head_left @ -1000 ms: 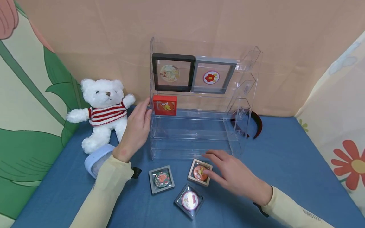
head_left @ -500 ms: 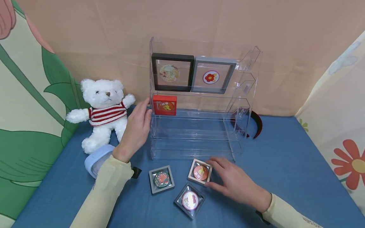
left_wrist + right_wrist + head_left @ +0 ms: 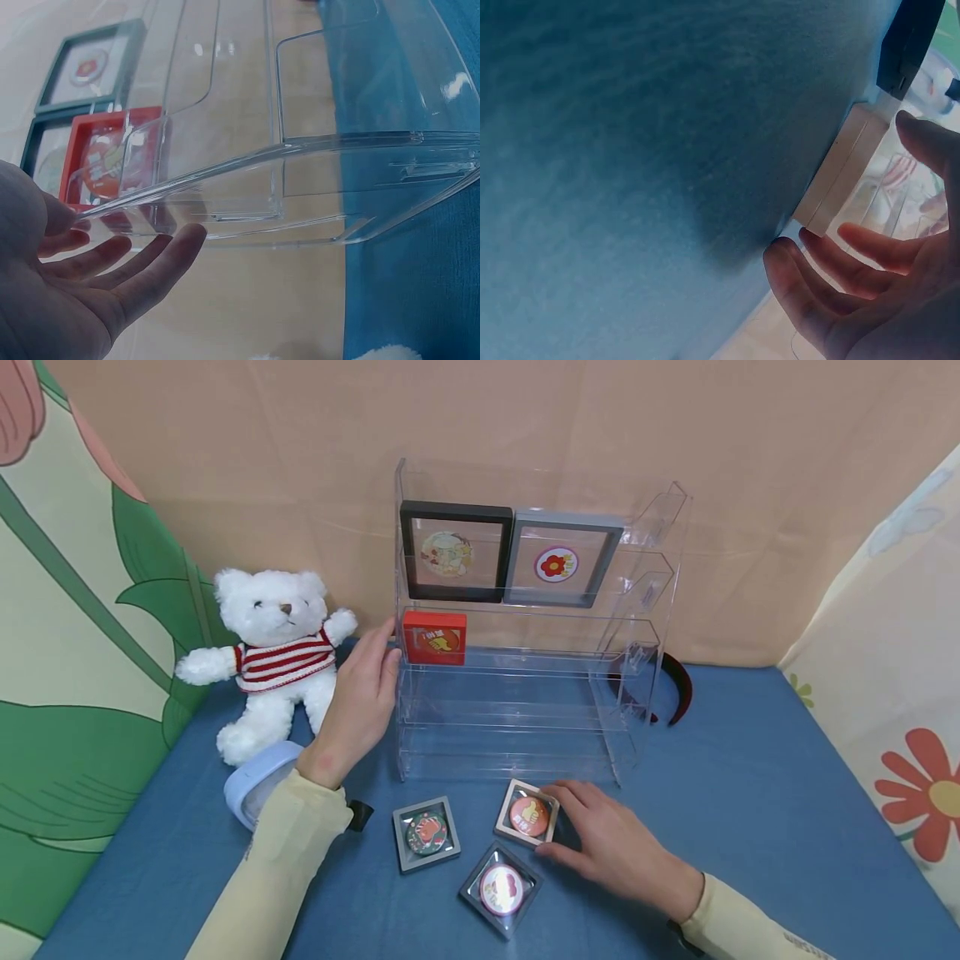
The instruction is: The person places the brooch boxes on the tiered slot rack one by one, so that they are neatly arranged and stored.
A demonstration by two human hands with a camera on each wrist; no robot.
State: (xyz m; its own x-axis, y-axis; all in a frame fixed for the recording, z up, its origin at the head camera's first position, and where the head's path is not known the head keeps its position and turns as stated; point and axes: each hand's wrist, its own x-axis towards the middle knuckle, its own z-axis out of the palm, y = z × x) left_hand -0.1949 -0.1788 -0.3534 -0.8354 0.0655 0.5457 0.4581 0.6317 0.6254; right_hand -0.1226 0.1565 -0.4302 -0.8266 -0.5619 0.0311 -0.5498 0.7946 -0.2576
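Observation:
A clear acrylic tiered rack (image 3: 517,714) stands on the blue cloth. My left hand (image 3: 360,693) rests against its left side, thumb by the front edge, fingers along the outside. In the left wrist view that hand (image 3: 97,285) has loosely bent fingers below the panel edge. On the rack are a black frame (image 3: 416,560), a grey-blue frame (image 3: 517,572) and a small red frame (image 3: 414,639). My right hand (image 3: 618,852) holds a small beige display frame (image 3: 506,814) at its right-hand corners, thumb and fingertips around its side (image 3: 840,169). It lies flat on the cloth.
A small grey frame (image 3: 405,852) and a dark frame (image 3: 476,902) lie on the cloth in front of the rack. A white teddy bear (image 3: 270,602) sits at left, behind a pale-blue object (image 3: 258,781). A dark headband (image 3: 681,689) lies at the rack's right.
My right hand has drawn back slightly from over the beige frame, and its thumb and fingers have come to that frame's right-hand corners. The left hand stays put.

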